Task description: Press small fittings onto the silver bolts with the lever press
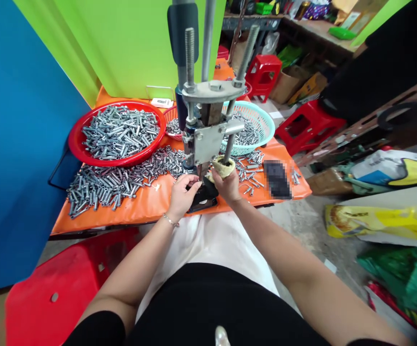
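Hand press [208, 129] stood at the near edge of the orange counter [147, 204], dead centre of the view, its threaded posts rising toward 12 o'clock; set this close, its base lay within easy reach of both hands of the seated person. Left hand [183, 194] sat at the foot of the press, fingers curled together at the tooling, seemingly steadying a small part there, though the part itself was too small to make out. Right hand [227, 185] was closed around the cloth-wrapped lever grip [224, 166] at about 3 o'clock of the press base; the wrap probably served to cushion the palm. Loose metal pins [118, 180] were heaped on the counter at 9 o'clock of the press, just beside the left hand, likely so it could feed from them without stretching. A red basket [116, 132] full of more pins sat at 10 o'clock, farther back, apparently as bulk stock. A teal basket [253, 125] with pins sat at 1 o'clock, behind the lever side. A small scatter of pins [251, 168] lay at 3 o'clock near the right hand. A red stool [307, 125] stood on the floor well apart at 2 o'clock.
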Available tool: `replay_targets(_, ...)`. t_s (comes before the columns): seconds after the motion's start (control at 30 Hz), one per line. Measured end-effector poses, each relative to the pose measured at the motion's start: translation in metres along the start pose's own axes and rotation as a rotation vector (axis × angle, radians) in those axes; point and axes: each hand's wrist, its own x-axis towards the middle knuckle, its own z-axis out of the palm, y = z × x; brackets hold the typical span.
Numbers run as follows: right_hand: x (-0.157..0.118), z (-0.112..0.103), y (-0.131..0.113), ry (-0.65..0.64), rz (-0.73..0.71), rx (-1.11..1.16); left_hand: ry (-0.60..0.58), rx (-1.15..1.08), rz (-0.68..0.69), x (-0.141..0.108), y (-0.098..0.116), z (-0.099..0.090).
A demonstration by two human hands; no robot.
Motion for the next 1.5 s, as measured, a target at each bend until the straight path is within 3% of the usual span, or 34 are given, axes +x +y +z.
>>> replay_targets(0.17,-0.007,-0.004,0.000,-0.040,0.020,0.048,-0.009,0.071,0.050,0.001,0.001,-0.001)
replay_targets(0.43,-0.035,-0.046,-0.023,-0.274,0.050,0.207,-0.044,0.137,-0.003,-0.003,0.014,-0.007)
replay_targets(0.53,-0.022,-0.074,-0.011,-0.381,-0.014,-0.006,-0.055,0.076,-0.067,-0.014,0.017,-0.012)
replay_targets(0.63,0.000,-0.103,0.014,-0.345,-0.034,-0.394,-0.068,0.017,-0.128,-0.028,0.019,-0.017)
replay_targets(0.73,0.016,-0.117,0.034,-0.362,-0.045,-0.550,-0.084,-0.029,-0.155,-0.037,0.020,-0.019)
replay_targets(0.87,0.015,-0.106,0.037,-0.517,-0.106,-0.656,-0.089,-0.048,-0.160,-0.043,0.023,-0.015)
replay_targets(0.97,0.008,-0.092,0.031,-0.553,-0.101,-0.748,-0.094,-0.060,-0.167,-0.046,0.024,-0.011)
replay_targets(1.13,0.004,-0.078,0.026,-0.519,-0.039,-0.864,-0.119,-0.074,-0.159,-0.048,0.025,-0.006)
replay_targets(1.3,0.004,-0.084,0.018,-0.415,-0.022,-0.856,-0.123,-0.071,-0.158,-0.047,0.026,-0.007)
replay_targets(1.4,-0.003,-0.093,-0.001,-0.335,-0.029,-0.791,-0.124,-0.061,-0.153,-0.047,0.026,-0.008)
replay_targets(1.5,-0.016,-0.096,-0.034,-0.373,-0.097,-0.577,-0.150,-0.053,-0.123,-0.046,0.029,-0.004)
